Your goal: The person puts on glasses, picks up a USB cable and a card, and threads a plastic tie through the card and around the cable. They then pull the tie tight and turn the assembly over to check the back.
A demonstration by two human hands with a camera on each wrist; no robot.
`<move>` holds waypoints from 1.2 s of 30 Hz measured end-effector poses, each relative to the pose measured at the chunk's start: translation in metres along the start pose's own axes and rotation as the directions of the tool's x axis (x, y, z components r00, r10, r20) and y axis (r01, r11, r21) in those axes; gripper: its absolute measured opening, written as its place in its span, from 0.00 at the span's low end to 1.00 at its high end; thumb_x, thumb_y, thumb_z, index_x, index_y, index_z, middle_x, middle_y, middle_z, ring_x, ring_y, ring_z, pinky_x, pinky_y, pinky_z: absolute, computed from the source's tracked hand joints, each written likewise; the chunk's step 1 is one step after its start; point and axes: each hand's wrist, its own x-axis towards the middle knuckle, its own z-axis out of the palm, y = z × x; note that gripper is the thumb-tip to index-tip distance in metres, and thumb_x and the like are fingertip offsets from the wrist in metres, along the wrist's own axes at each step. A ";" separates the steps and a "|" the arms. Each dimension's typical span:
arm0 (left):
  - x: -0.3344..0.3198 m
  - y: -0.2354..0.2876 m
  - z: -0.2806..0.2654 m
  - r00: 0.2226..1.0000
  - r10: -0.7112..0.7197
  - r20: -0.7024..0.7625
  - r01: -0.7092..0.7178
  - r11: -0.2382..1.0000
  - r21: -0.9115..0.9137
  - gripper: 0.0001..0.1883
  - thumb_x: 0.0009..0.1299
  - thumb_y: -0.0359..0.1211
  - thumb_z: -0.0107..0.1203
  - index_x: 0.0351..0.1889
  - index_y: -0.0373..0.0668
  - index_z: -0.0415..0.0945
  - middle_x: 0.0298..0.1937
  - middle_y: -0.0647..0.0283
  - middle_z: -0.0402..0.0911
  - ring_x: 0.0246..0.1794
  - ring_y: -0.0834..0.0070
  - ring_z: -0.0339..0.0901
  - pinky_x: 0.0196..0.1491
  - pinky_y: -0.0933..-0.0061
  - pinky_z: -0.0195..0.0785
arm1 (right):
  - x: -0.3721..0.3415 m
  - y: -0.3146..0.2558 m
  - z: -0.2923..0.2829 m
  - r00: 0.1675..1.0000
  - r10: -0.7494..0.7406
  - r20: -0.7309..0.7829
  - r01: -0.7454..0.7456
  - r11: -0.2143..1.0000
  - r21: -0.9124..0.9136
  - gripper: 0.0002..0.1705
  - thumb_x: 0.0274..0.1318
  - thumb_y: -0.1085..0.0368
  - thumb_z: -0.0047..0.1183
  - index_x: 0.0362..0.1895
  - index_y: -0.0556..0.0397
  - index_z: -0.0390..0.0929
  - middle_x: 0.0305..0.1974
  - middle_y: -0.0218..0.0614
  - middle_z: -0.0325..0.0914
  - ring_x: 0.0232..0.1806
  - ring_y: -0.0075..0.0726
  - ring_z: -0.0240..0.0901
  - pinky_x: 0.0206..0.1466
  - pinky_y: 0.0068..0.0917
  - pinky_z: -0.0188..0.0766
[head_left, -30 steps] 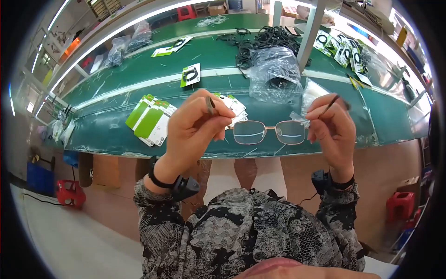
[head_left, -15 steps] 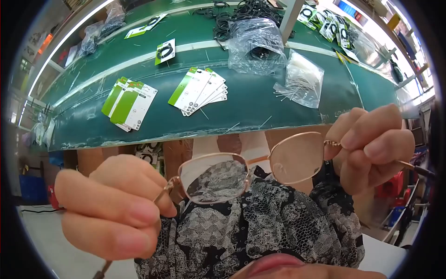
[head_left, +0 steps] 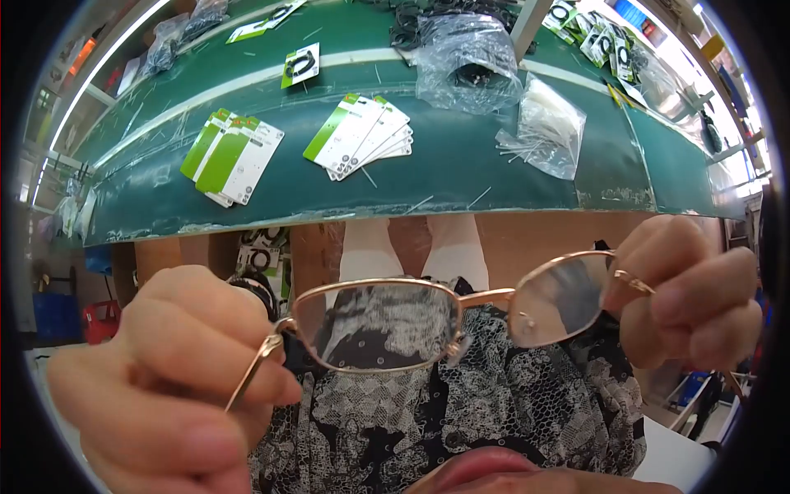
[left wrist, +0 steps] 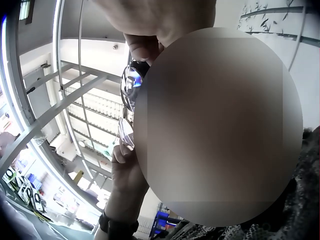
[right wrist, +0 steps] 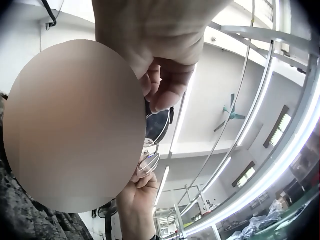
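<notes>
Both hands hold a pair of eyeglasses (head_left: 487, 298) with thin gold rims and clear lenses, close in front of the face. At left in the head view, my left hand (head_left: 181, 362) pinches one temple arm near its hinge. The right hand (head_left: 691, 296) grips the other temple arm, fingers curled around it. The lenses stand between the hands, with the patterned shirt seen through one of them. In the left wrist view the glasses (left wrist: 131, 90) appear edge-on beside a blurred-out area; the right wrist view shows the glasses (right wrist: 159, 125) below the right hand's fingertips.
Beyond the hands is a green worktable (head_left: 444, 181) with two fanned stacks of green-and-white cards (head_left: 358, 136) (head_left: 234, 160). A bag of white ties (head_left: 547, 128) lies to the right, behind it a plastic bag of black cables (head_left: 469, 66). A red stool (head_left: 100, 321) stands at left.
Both hands have brought the glasses from over the table's front edge up close to the face, where they look much larger. The table has shifted upward in the head view.
</notes>
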 end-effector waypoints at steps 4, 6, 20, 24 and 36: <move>-0.012 0.003 0.009 0.866 0.313 -0.391 -0.383 0.917 -0.113 0.12 0.69 0.46 0.52 0.41 0.52 0.76 0.40 0.72 0.72 0.17 0.83 0.67 0.20 0.85 0.58 | -0.011 0.003 0.007 0.993 -0.097 -0.060 0.101 0.993 0.068 0.09 0.59 0.59 0.53 0.42 0.46 0.75 0.37 0.31 0.70 0.22 0.27 0.68 0.19 0.19 0.67; -0.011 -0.005 0.015 0.868 0.314 -0.384 -0.381 0.918 -0.110 0.12 0.69 0.46 0.52 0.41 0.51 0.76 0.40 0.72 0.72 0.17 0.83 0.67 0.20 0.85 0.58 | -0.013 0.005 0.005 0.975 -0.197 -0.103 0.205 0.976 0.073 0.10 0.59 0.57 0.54 0.40 0.46 0.77 0.37 0.29 0.71 0.21 0.25 0.68 0.20 0.17 0.67; -0.025 0.002 -0.022 0.901 0.201 -0.385 -0.252 0.964 -0.086 0.13 0.69 0.48 0.51 0.40 0.51 0.76 0.38 0.72 0.72 0.19 0.84 0.67 0.21 0.85 0.56 | -0.066 0.008 -0.044 0.971 -0.057 -0.232 0.139 0.925 0.355 0.11 0.51 0.53 0.60 0.31 0.45 0.82 0.35 0.22 0.78 0.22 0.19 0.70 0.22 0.10 0.68; -0.033 0.017 -0.021 0.905 0.191 -0.380 -0.236 0.969 -0.077 0.14 0.69 0.49 0.51 0.39 0.51 0.76 0.38 0.73 0.72 0.20 0.84 0.67 0.22 0.85 0.55 | -0.068 0.009 -0.033 0.967 -0.022 -0.253 0.112 0.931 0.346 0.11 0.51 0.53 0.59 0.32 0.45 0.81 0.35 0.23 0.77 0.23 0.20 0.70 0.23 0.11 0.67; -0.041 0.024 -0.031 0.916 0.116 -0.385 -0.134 0.991 -0.020 0.15 0.68 0.50 0.51 0.38 0.51 0.75 0.36 0.73 0.72 0.22 0.85 0.66 0.23 0.86 0.54 | -0.098 0.017 -0.051 0.946 0.133 -0.296 -0.012 0.926 0.377 0.12 0.53 0.52 0.57 0.35 0.45 0.79 0.36 0.25 0.76 0.24 0.22 0.69 0.26 0.15 0.67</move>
